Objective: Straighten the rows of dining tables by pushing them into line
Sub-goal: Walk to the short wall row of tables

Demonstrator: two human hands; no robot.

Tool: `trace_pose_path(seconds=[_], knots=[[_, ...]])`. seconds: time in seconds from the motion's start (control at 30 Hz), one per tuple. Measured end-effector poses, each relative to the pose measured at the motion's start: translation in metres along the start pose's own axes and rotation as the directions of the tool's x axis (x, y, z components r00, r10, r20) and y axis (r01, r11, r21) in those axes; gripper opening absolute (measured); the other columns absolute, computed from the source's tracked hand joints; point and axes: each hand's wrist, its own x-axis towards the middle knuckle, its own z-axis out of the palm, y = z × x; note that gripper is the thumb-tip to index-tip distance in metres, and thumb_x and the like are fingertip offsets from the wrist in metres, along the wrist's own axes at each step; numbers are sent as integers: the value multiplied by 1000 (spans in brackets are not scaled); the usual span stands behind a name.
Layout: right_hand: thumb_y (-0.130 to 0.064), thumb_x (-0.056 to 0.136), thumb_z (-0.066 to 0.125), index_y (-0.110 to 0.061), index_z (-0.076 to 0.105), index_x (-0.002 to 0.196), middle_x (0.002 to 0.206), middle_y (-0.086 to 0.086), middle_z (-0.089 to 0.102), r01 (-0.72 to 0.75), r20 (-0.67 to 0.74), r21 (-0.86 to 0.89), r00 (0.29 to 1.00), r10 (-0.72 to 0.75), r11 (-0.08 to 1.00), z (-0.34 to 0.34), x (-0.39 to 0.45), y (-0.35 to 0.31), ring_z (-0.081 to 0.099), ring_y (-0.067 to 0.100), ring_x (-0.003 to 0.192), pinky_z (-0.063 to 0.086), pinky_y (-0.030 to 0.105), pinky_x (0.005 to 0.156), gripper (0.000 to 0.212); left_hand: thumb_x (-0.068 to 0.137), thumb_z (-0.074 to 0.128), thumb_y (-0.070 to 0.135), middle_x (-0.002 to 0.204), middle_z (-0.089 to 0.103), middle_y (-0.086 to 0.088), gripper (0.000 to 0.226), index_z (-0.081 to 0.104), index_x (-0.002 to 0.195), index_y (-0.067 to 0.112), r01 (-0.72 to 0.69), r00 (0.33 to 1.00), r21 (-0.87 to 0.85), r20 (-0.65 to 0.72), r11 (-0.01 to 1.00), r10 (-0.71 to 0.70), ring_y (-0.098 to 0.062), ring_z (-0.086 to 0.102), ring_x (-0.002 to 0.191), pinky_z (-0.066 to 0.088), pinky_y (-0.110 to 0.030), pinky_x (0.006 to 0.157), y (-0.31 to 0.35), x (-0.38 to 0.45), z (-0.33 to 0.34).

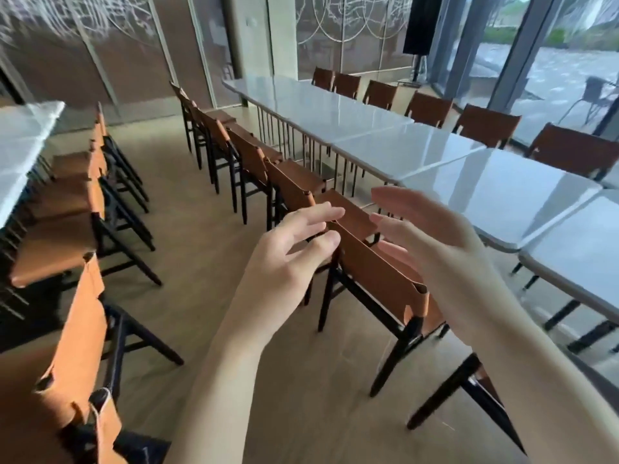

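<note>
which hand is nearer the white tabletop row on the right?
Right. The right hand is raised, open, just short of the near edge of the white table row. The left hand is further off, fingers at the top corner of the brown chair backrest.

I am working from a single view, the head camera, so nothing is shared between views. It is looking forward and down from standing height, angled slightly to the right along an aisle of wooden floor [207,262]. The wide lens is bending the edges. Both forearms are reaching in from the bottom edge, so the left hand [288,259] and right hand [422,239] are sitting very near the lens, just above the nearest chair [378,272]. The long white tabletop [418,152] is running away diagonally on the right, towards the windows [552,55].
</note>
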Motion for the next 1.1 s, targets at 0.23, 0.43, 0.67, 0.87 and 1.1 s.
trace_pose_path(seconds=[0.23,0.43,0.67,0.87,1.1], knots=[[-29,89,61,-36,68,126,125,-23,68,101,174,106,978,-118,989,5,133,30,63,1,119,50,41,106,38,90,55,35,125,66,23,30,70,115,34,-40,971,100,-232,994,62,6,59,120,49,-27,101,-18,98,-11],[-17,100,59,-35,66,129,125,-24,67,124,411,181,892,-190,976,24,242,49,61,-8,118,48,37,107,35,90,56,33,124,67,22,25,72,109,31,25,906,175,-421,984,52,0,62,117,49,-39,106,-34,175,-31],[-14,101,56,-33,70,119,116,-22,70,22,594,299,778,-204,954,88,331,69,64,-2,114,53,37,103,30,91,57,33,124,67,23,25,73,110,31,183,751,186,-660,965,-15,1,63,116,49,-41,107,-61,208,-66],[-9,100,57,-25,71,119,112,-17,73,-81,733,347,644,-217,934,163,376,84,66,0,111,54,37,103,28,98,59,25,122,66,25,19,73,110,29,295,619,173,-784,940,-50,4,63,114,48,-39,107,-85,229,-114],[-9,100,57,-26,70,121,115,-14,73,-133,773,368,594,-223,920,251,463,95,66,2,113,52,39,105,30,96,58,28,122,66,27,21,72,110,34,316,548,178,-836,932,-27,4,62,116,47,-44,108,-123,293,-200]])
